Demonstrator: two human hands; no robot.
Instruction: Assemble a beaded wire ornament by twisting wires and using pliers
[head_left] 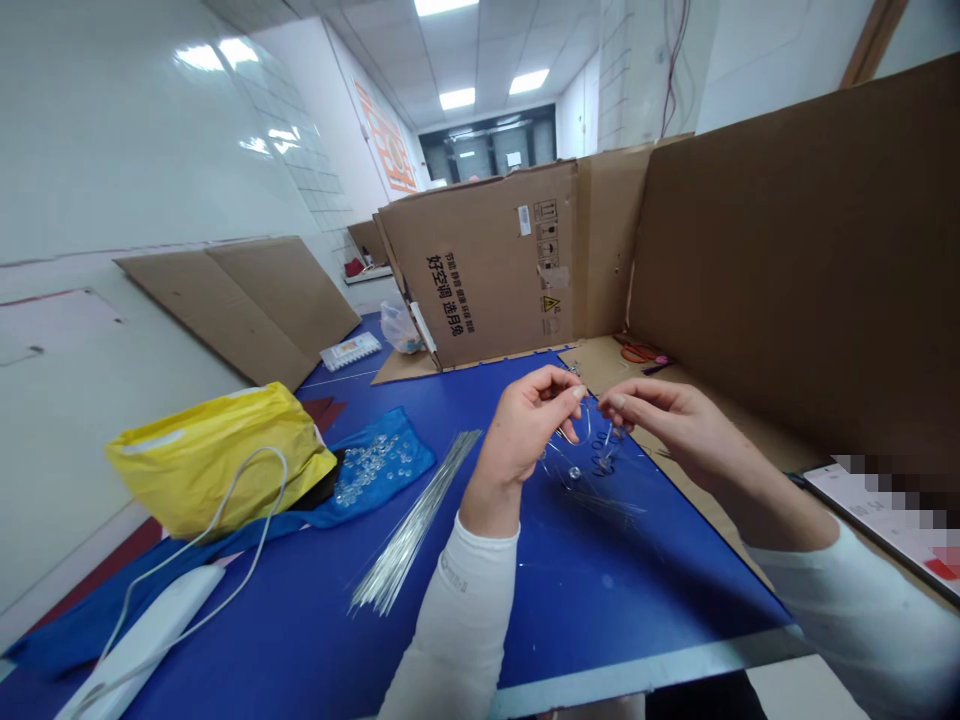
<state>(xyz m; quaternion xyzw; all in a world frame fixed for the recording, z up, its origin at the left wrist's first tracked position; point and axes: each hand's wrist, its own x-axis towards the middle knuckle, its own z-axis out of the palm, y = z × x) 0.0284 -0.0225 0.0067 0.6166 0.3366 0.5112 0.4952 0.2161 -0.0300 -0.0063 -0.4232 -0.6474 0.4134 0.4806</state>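
Note:
Over the blue table (555, 610), my left hand (529, 420) pinches a thin bent wire (586, 425) between thumb and forefinger. My right hand (660, 415) is close beside it on the right, its thumb and fingertips pressed together at the wire piece. Loops of wire with a clear bead (575, 473) hang below both hands. Dark coiled wire (602, 453) shows under my right fingertips. Left of my left forearm lies a bundle of straight silvery wires (420, 520). Clear beads (371, 468) are scattered on a blue cloth (409, 440) further left.
A yellow bag (225, 450) and a white device with a cable (154, 640) are at the left. Cardboard panels (495, 270) stand behind and to the right. Orange-handled scissors (637, 353) lie at the back right. A white case (351, 351) sits at the back left.

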